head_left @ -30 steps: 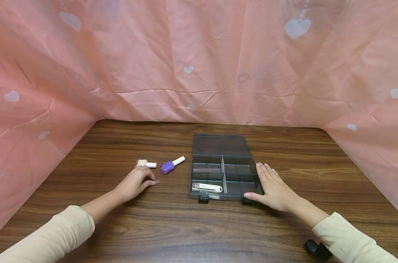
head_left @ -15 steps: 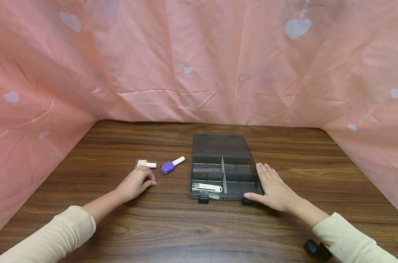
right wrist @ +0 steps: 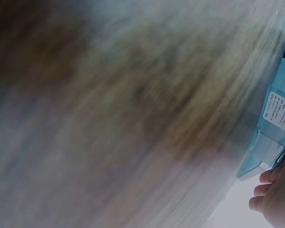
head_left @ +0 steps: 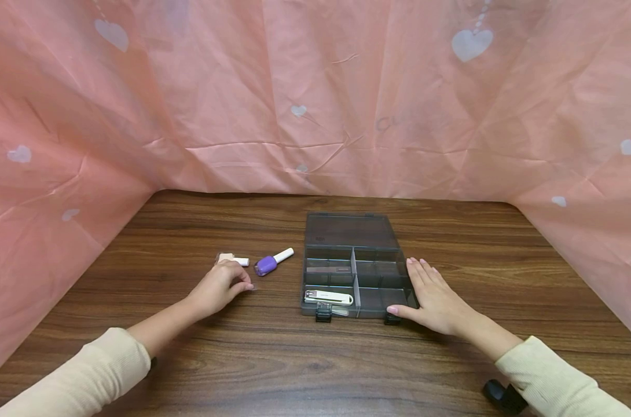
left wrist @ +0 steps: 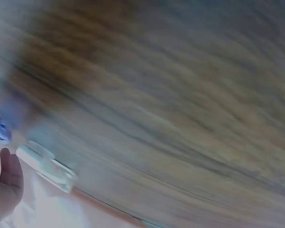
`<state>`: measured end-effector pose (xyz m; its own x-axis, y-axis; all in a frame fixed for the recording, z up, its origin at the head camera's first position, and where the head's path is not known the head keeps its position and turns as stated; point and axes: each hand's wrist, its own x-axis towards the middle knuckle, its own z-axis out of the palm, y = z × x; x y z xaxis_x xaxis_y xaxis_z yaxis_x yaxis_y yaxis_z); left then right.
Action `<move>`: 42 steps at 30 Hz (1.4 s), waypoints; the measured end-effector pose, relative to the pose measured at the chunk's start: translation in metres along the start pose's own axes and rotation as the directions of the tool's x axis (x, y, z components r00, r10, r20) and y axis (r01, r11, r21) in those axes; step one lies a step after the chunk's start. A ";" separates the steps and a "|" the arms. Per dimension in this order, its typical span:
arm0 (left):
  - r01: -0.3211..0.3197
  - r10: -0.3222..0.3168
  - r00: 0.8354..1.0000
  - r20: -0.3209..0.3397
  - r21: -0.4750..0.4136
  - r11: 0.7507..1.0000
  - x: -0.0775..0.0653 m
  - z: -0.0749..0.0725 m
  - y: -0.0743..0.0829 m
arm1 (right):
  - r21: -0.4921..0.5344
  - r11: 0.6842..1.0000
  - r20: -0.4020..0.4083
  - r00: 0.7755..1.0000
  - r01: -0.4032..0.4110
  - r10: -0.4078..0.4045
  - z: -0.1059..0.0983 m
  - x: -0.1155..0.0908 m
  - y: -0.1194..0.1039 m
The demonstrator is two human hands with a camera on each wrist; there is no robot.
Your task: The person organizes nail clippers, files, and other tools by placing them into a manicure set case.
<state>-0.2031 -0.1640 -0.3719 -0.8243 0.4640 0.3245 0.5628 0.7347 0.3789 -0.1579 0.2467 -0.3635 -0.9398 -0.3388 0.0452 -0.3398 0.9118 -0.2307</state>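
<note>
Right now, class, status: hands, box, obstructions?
Left hand pinches small clear piece. Right hand rests against open box. Possible obstacle: purple bottle, between left hand and box.

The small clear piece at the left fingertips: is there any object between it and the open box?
In the head view, nothing visible stands in the way. Between the small clear piece at the left hand and the open box there is only brown table. The purple bottle lies close, but beyond that line.
</note>
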 end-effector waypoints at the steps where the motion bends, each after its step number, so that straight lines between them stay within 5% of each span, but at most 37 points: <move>1: 0.003 -0.003 1.000 0.000 -0.007 1.000 0.001 0.000 0.002 | 0.001 1.000 0.000 1.000 -0.001 0.001 0.000 0.000 0.000; 16: 0.035 -0.036 0.999 -0.005 -0.168 0.985 0.012 0.002 0.041 | 0.014 1.000 0.015 1.000 -0.007 0.007 0.001 0.000 0.002; 26: 0.089 -0.068 0.994 0.088 -0.273 0.958 0.025 0.001 0.073 | 0.002 1.000 -0.009 1.000 0.010 -0.010 -0.001 -0.001 -0.001; 34: 0.121 -0.086 0.987 0.137 -0.272 0.955 0.039 0.008 0.098 | -0.002 1.000 0.000 1.000 0.005 -0.005 -0.001 0.000 -0.004; 42: 0.036 -0.013 0.995 0.101 -0.232 0.972 0.054 0.021 0.121 | -0.007 1.000 0.000 1.000 0.016 -0.016 0.001 0.003 -0.007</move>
<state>-0.1813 -0.0399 -0.3267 -0.8334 0.5025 0.2302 0.5320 0.6162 0.5808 -0.1577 0.2388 -0.3623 -0.9342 -0.3534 0.0487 -0.3551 0.9077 -0.2236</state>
